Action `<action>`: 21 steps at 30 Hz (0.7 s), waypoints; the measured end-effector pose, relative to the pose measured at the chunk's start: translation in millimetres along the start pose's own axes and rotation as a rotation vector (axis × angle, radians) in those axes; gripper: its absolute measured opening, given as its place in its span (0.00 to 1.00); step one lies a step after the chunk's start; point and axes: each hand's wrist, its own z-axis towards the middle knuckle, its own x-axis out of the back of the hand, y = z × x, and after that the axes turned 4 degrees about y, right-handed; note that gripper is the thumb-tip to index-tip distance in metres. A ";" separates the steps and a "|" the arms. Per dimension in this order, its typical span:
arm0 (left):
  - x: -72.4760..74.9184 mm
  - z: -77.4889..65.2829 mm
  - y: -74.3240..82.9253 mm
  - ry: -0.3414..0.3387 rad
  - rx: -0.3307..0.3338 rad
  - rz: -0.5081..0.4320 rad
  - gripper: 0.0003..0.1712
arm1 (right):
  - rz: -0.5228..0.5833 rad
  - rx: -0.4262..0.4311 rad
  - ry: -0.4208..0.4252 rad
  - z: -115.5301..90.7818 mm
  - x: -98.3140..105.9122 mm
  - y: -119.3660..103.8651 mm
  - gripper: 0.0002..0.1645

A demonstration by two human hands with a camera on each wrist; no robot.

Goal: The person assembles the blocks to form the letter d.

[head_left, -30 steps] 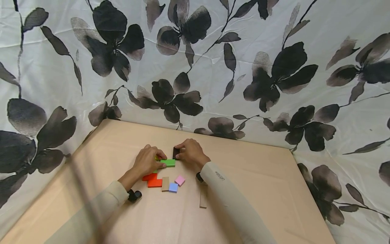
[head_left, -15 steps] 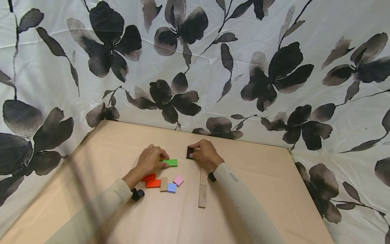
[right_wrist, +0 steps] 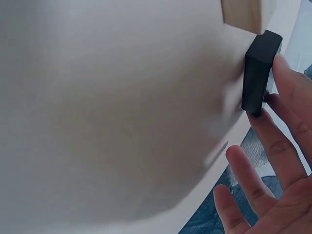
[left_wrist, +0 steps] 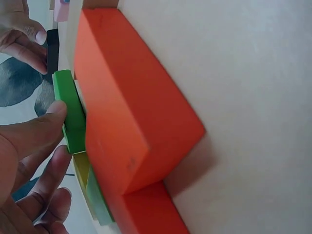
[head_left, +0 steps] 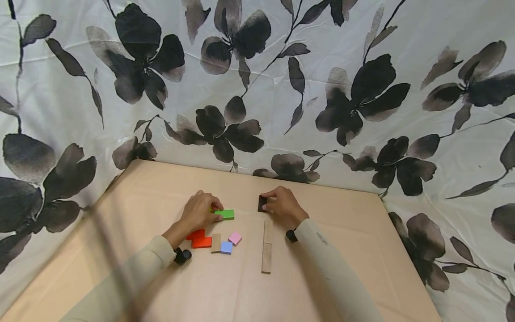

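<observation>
My left hand (head_left: 199,210) holds a bright green rectangular block (head_left: 227,214) between thumb and fingers at the middle of the table. In the left wrist view a yellow block (left_wrist: 82,168) and a second green block (left_wrist: 99,197) lie just past it, partly covered by the hand in the head view. To the right, my right hand (head_left: 284,206) pinches a flat black block (head_left: 262,203), thumb on one side and fingertips on the other. The right wrist view shows this black block (right_wrist: 261,73) standing over the table, its ring and little fingers spread free.
Nearer me lie two red-orange blocks (head_left: 202,242), a brown block (head_left: 216,243), a blue block (head_left: 226,248) and a pink block (head_left: 235,238). Two wooden strips (head_left: 266,258) lie end to end below the right hand. A floral cloth (head_left: 289,89) hangs behind the table's back edge.
My right hand has moved right with the black block, away from the green block, uncovering the wooden strips. My left hand stays at the green block.
</observation>
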 end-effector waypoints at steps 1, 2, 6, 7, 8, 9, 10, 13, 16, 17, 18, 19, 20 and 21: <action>-0.7 0.5 0.7 0.001 -0.002 -0.006 0.13 | 0.002 -0.003 0.001 -0.9 0.6 1.4 0.26; -1.5 1.2 1.3 0.003 -0.005 -0.007 0.13 | 0.006 -0.008 0.002 -1.6 1.0 2.8 0.26; -6.7 5.9 4.5 0.012 -0.022 -0.004 0.14 | 0.004 -0.024 0.007 -5.1 2.9 7.0 0.26; -8.4 7.8 5.5 0.012 -0.026 -0.001 0.14 | 0.004 -0.027 0.009 -6.3 3.6 7.6 0.26; -9.9 9.6 6.7 0.010 -0.029 0.006 0.14 | 0.007 -0.034 0.009 -7.7 4.1 8.3 0.26; -11.3 11.5 8.1 0.007 -0.032 0.009 0.13 | 0.010 -0.040 0.007 -9.1 4.8 9.0 0.26; -12.5 13.5 9.5 0.004 -0.034 0.016 0.13 | 0.015 -0.045 0.005 -10.7 5.3 9.5 0.27; -16.1 19.8 13.6 -0.004 -0.040 0.028 0.13 | 0.026 -0.051 -0.002 -15.2 6.1 11.6 0.28; -19.1 26.5 17.9 0.000 -0.044 0.036 0.12 | 0.027 -0.040 -0.002 -18.8 6.6 13.6 0.28; -20.1 28.9 19.4 0.002 -0.047 0.038 0.12 | 0.027 -0.037 -0.001 -19.8 6.7 14.1 0.28; -21.4 31.4 20.9 0.003 -0.052 0.038 0.12 | 0.027 -0.034 -0.001 -20.8 7.0 14.4 0.28; -22.4 33.9 22.6 0.003 -0.053 0.039 0.12 | 0.030 -0.034 -0.001 -22.0 7.4 14.5 0.28; -23.6 36.4 24.3 -0.001 -0.051 0.037 0.12 | 0.032 -0.033 0.000 -22.9 7.8 14.6 0.28; -24.9 38.9 25.9 -0.003 -0.055 0.038 0.12 | 0.035 -0.032 0.000 -23.8 7.9 14.9 0.28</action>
